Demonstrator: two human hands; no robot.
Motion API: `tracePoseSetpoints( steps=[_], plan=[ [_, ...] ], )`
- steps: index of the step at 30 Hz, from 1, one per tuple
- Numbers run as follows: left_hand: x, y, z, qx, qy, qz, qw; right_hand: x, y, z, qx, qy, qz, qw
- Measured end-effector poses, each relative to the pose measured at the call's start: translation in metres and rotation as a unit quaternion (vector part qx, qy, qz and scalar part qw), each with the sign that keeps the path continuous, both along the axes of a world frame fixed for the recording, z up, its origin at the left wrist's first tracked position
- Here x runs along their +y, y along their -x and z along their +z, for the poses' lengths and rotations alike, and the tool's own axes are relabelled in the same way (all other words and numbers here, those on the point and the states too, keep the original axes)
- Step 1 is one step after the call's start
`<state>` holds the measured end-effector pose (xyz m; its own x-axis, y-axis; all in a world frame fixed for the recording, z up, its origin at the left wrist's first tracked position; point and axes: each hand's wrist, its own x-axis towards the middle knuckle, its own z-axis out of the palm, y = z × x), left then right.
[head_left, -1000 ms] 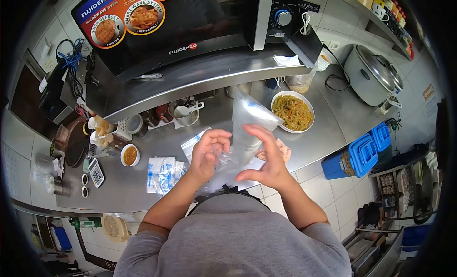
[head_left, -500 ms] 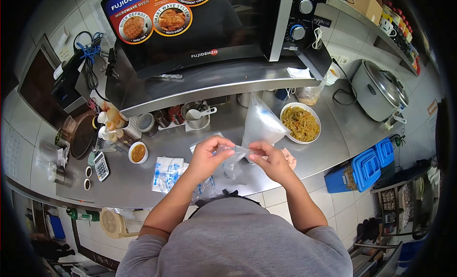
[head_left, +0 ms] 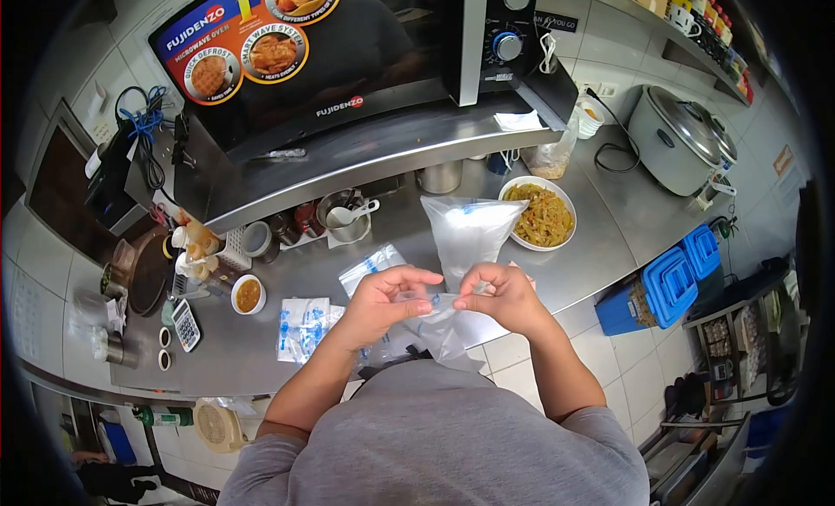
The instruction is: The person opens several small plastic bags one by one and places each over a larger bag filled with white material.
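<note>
Between my two hands a thin clear plastic bag is stretched by its upper edge and hangs down at the counter's front edge. My left hand pinches one side of that edge, fingers curled. On the other side, my right hand grips it between thumb and fingers. Just beyond my hands lies a larger clear plastic bag with a wide top. To its right is a white bowl of noodle-like food. Packs of plastic bags with blue print lie left of my left hand.
A microwave oven stands on a steel shelf above the counter's back. At left are a bowl of brown sauce, a calculator and bottles. A rice cooker stands at right, blue bins below.
My view has shifted slightly. The held bag now hangs lower and more spread out beneath my hands, which stay pinched on its edge. The larger bag behind shows a wider top.
</note>
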<state>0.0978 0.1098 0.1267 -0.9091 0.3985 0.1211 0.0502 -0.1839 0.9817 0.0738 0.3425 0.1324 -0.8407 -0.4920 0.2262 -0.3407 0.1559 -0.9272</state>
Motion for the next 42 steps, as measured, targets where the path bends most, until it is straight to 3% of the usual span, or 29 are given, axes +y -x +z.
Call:
tracePoseSetpoints(
  steps=[1,2,5,7,11,12,13,14,15,16,17,18,19,21,23,26,27,29,31,33,35,36,39,41,42],
  plan=[
    [0.0,0.0,-0.001,0.006,0.013,0.007,1.0,0.005,0.001,0.002,-0.124,-0.036,0.026,0.991],
    [0.0,0.001,-0.001,0.011,0.025,0.015,1.0,0.007,-0.001,0.004,-0.122,-0.037,0.026,0.991],
    [0.012,-0.004,0.005,0.01,0.029,0.057,0.998,0.005,-0.012,0.013,-0.055,-0.055,0.015,0.997],
    [0.012,-0.002,-0.001,0.002,0.074,0.034,0.997,0.004,-0.012,0.008,0.148,-0.017,-0.046,0.988],
    [0.015,0.001,0.007,-0.057,0.212,-0.012,0.976,0.005,-0.009,0.01,0.205,0.047,-0.028,0.977],
    [0.017,0.003,0.004,-0.056,0.212,-0.013,0.976,0.009,-0.011,0.008,0.133,0.032,-0.017,0.99],
    [0.02,0.006,0.0,0.026,0.072,-0.008,0.997,0.012,-0.013,0.007,0.06,0.016,-0.007,0.998],
    [0.023,0.007,-0.003,0.106,-0.07,-0.002,0.992,0.013,-0.013,0.009,0.06,0.016,-0.009,0.998],
    [0.026,0.005,0.002,0.106,-0.07,-0.003,0.992,0.014,-0.015,0.013,0.061,-0.04,-0.012,0.997],
    [0.028,0.001,0.011,0.033,-0.112,-0.026,0.993,0.015,-0.016,0.015,0.062,-0.097,-0.014,0.993],
    [0.031,-0.002,0.016,-0.039,-0.154,-0.049,0.986,0.014,-0.015,0.014,0.062,-0.097,-0.014,0.993],
    [0.034,-0.003,0.017,-0.039,-0.155,-0.049,0.986,0.011,-0.015,0.012,0.117,-0.046,-0.031,0.992],
    [0.037,-0.004,0.017,-0.049,-0.117,-0.038,0.991,0.01,-0.014,0.01,0.172,0.006,-0.049,0.984],
    [0.038,-0.003,0.016,-0.06,-0.078,-0.03,0.995,0.013,-0.013,0.01,0.166,0.043,-0.042,0.984],
    [0.034,0.002,0.009,-0.041,0.033,-0.067,0.996,0.016,-0.014,0.009,0.162,0.081,-0.038,0.983],
    [0.027,0.008,0.0,-0.054,0.071,-0.092,0.992,0.018,-0.019,0.008,0.066,0.118,-0.027,0.99],
    [0.029,0.009,0.001,-0.053,0.071,-0.093,0.992,0.019,-0.018,0.01,0.097,0.089,-0.034,0.991],
    [0.035,0.01,0.004,0.11,-0.03,-0.087,0.99,0.02,-0.019,0.012,0.127,0.06,-0.042,0.989],
    [0.043,0.004,0.014,0.062,-0.041,-0.079,0.994,0.019,-0.021,0.014,0.171,-0.017,-0.071,0.983],
    [0.045,0.001,0.021,0.016,-0.053,-0.069,0.996,0.021,-0.024,0.016,0.164,-0.017,-0.076,0.983],
    [0.042,0.0,0.023,0.006,0.173,-0.037,0.984,0.021,-0.027,0.017,0.156,-0.017,-0.081,0.984],
    [0.039,0.001,0.02,0.006,0.174,-0.038,0.984,0.021,-0.028,0.019,0.117,-0.007,-0.087,0.989],
    [0.038,0.002,0.011,0.012,0.157,-0.044,0.987,0.024,-0.024,0.016,0.074,-0.024,-0.077,0.994],
    [0.048,0.001,0.013,0.06,-0.12,-0.063,0.989,0.024,-0.022,0.015,0.069,-0.052,-0.058,0.995],
    [0.051,-0.001,0.016,0.06,-0.12,-0.063,0.989,0.023,-0.021,0.016,0.104,-0.031,-0.057,0.992]
  ],
)
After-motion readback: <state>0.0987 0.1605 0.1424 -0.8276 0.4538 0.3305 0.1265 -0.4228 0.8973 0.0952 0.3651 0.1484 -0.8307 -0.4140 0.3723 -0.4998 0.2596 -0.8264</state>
